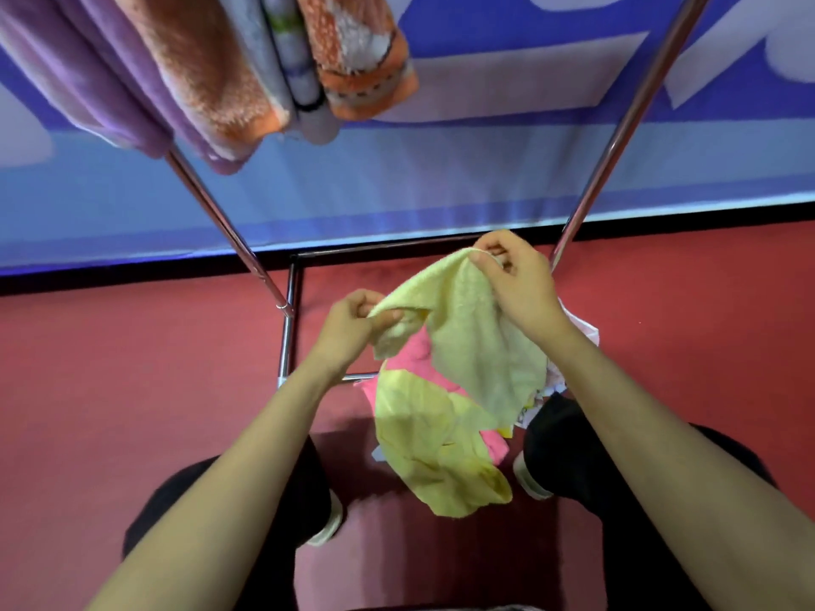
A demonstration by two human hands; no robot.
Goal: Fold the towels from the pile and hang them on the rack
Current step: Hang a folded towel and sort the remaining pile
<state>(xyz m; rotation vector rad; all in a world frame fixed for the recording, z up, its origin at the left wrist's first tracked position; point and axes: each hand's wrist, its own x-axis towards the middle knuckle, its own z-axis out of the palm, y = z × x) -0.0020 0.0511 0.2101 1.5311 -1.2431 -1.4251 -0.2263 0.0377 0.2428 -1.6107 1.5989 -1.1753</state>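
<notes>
1. Your rack (617, 138) stands ahead of you on the red floor (132, 390), its two shiny poles slanting up toward the top of the view and a low base bar running between them.
2. Four towels hang at the rack's upper left, packed side by side: a purple towel (88, 72), a fuzzy orange towel (207, 68), a grey-and-white patterned towel (286, 59) and an orange patterned towel (353, 50).
3. The pile (423, 443) lies on the floor between your feet, just in front of the rack's base. A yellow towel is spread on top, a pink towel (414, 350) shows beneath it, and bits of white fabric peek out at the right edge.
4. You hold a pale yellow towel (476, 346) in the air above the pile, in front of the base bar.
5. Your left hand (353, 321) is curled and pinches the towel's lower left corner.
6. Your right hand (516, 280) sits higher and further forward, its fingers pinching the top edge of the same towel.
7. The cloth stretches in a short band between your two hands, and the rest hangs loose beneath your right wrist, covering part of the pile.
8. A blue banner (441, 178) stands behind the rack.
</notes>
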